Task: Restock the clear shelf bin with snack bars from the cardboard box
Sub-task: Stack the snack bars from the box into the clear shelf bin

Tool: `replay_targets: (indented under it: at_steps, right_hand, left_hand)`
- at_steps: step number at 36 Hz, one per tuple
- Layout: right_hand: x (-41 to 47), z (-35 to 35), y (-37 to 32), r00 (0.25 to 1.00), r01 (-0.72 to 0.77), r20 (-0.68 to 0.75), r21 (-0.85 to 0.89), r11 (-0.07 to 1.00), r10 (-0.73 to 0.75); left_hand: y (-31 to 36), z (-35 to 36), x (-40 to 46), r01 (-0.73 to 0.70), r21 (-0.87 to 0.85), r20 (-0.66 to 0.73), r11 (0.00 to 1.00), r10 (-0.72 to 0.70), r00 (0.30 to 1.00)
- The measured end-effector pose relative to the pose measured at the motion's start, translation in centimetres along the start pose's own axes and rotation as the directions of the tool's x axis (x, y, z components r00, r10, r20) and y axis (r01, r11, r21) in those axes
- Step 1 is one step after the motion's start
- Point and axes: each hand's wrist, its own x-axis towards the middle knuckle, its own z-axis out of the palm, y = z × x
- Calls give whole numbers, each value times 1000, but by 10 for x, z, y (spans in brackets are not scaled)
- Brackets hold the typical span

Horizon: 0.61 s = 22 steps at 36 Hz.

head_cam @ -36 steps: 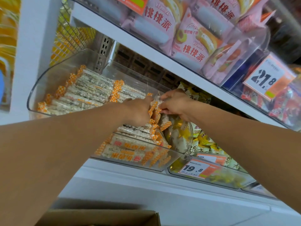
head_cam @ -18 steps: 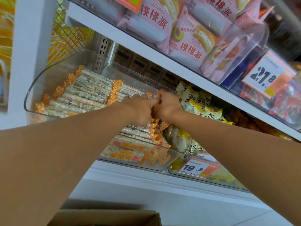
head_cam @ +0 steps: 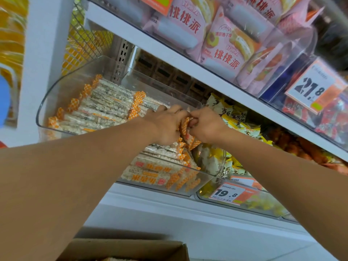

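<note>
Orange-checked clear-wrapped snack bars (head_cam: 105, 108) fill the clear plastic shelf bin (head_cam: 56, 95). At its right edge, the left hand (head_cam: 165, 125) and right hand (head_cam: 206, 125) both pinch one bar's orange-checked end (head_cam: 185, 125). The brown cardboard box (head_cam: 131, 249) sits below.

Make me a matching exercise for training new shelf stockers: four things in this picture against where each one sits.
Things:
1. clear shelf bin
2. cardboard box
3. pink pastry packs
4. 19.8 price tag

Places:
A. bottom edge of the view, below the arms
B. on the shelf above
C. on the front of the bin of yellow packets
D. middle shelf, left side, part-filled with snack bars

Pairs: 1-D, 2-A, 3-B, 4-C
</note>
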Motion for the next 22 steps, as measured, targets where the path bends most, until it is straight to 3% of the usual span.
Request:
replay_targets:
  at_steps: [7,10,15,22]
  right_hand:
    - [-3,-8,1,996,-38,84,108,993,29]
    - [-6,-7,2,998,1,59,69,998,-5]
    - [-19,-10,-2,985,24,-169,-90,996,-39]
    - [-47,-9,0,908,10,-418,57,998,15]
  left_hand:
    - [-6,0,0,-138,12,-11,990,138,990]
    - [-5,-1,2,-154,44,-48,987,157,987]
    - [1,4,7,-130,83,-88,988,137,987]
    - [3,10,12,-116,15,-112,993,117,987]
